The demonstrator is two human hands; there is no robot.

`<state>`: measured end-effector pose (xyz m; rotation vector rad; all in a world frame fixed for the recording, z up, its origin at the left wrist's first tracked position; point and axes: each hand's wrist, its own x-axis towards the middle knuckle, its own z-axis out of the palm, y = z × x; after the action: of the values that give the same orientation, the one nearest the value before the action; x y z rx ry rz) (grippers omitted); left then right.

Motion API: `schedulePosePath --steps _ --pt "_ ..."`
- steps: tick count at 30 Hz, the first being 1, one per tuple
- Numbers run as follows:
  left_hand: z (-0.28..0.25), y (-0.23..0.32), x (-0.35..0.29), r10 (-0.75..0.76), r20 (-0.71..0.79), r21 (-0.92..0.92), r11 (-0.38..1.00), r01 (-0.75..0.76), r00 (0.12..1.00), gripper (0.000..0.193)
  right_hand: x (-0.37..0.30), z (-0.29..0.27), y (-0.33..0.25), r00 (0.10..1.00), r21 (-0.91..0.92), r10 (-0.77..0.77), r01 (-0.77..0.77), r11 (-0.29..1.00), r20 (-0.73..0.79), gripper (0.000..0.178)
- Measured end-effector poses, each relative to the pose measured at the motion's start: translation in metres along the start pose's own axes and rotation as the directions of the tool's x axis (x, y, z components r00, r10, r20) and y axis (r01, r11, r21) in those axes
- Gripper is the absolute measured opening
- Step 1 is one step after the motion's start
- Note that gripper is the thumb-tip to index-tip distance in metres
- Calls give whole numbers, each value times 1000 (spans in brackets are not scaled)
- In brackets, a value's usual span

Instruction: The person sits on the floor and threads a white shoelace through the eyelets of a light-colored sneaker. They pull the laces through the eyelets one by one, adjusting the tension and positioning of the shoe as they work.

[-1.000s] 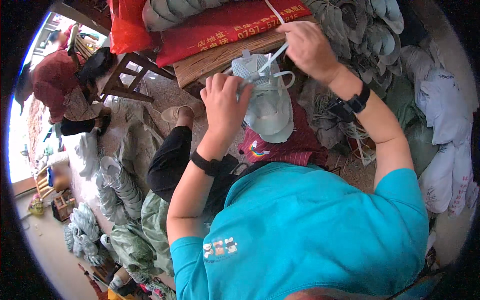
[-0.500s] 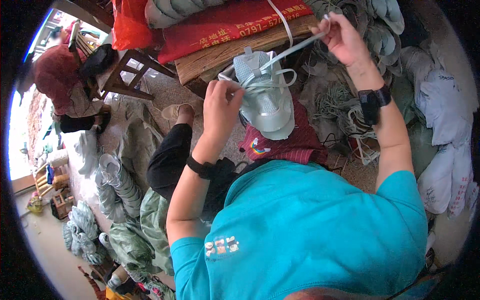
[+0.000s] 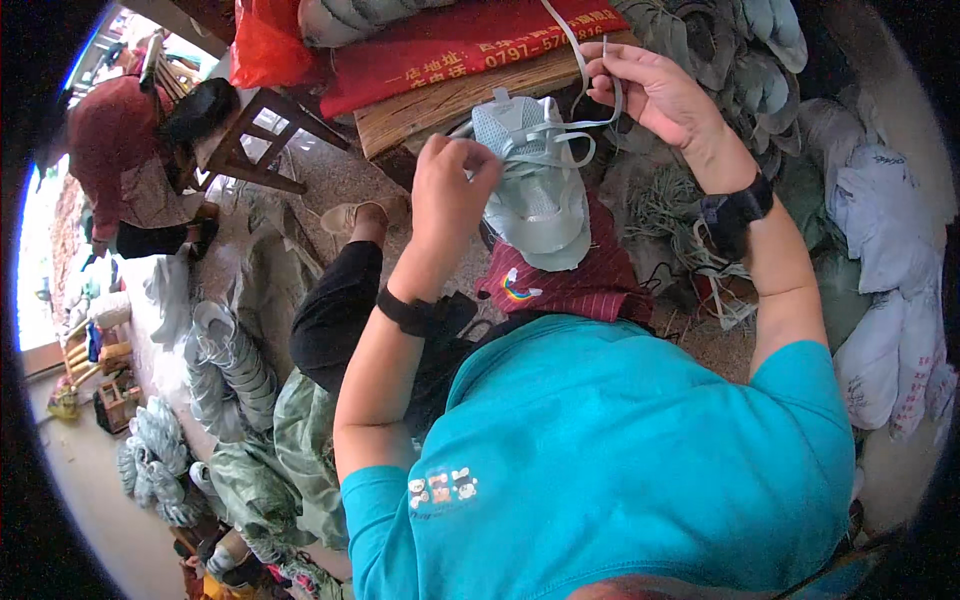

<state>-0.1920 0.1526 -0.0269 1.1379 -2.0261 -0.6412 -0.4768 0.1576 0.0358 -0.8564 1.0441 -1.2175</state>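
A pale grey-green sneaker (image 3: pixel 540 215) stands toe toward me at the edge of the wooden bench, above my lap. Its light shoelace (image 3: pixel 575 150) crosses the front, with a loop sticking out on the right. One length of that lace runs to my right hand (image 3: pixel 655 100), raised to the right of the shoe, its thumb and fingers closed on it. My left hand (image 3: pixel 455 190) is beside the shoe's left side, fingers curled in; whatever they may hold is hidden.
A wooden bench (image 3: pixel 450 105) with a red printed bag (image 3: pixel 460 45) is ahead. Piles of shoe uppers (image 3: pixel 765 75) and a tangle of laces (image 3: pixel 665 205) lie to the right. White sacks (image 3: pixel 885 220) stand farther right. Another person (image 3: pixel 110 150) bends by a wooden stool (image 3: pixel 250 145) at left.
My right hand has moved left and slightly down, and the lace that was taut now hangs slack in a bend. My left hand has shifted a little right, its fingers more curled.
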Motion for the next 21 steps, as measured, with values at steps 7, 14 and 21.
schedulePosePath --steps 7,14,21 --pt "-58 -37 7 203 -189 380 917 -119 961 11 19 -83 -22 986 233 -165 162 959 -6 26" --pt "-63 -51 1 -72 -291 -139 990 32 954 11 17 -110 -27 954 128 -197 229 965 -226 23" --pt "-18 -8 -17 114 -48 -92 989 -118 992 14 14 -59 -12 975 -2 -140 142 990 -171 24"
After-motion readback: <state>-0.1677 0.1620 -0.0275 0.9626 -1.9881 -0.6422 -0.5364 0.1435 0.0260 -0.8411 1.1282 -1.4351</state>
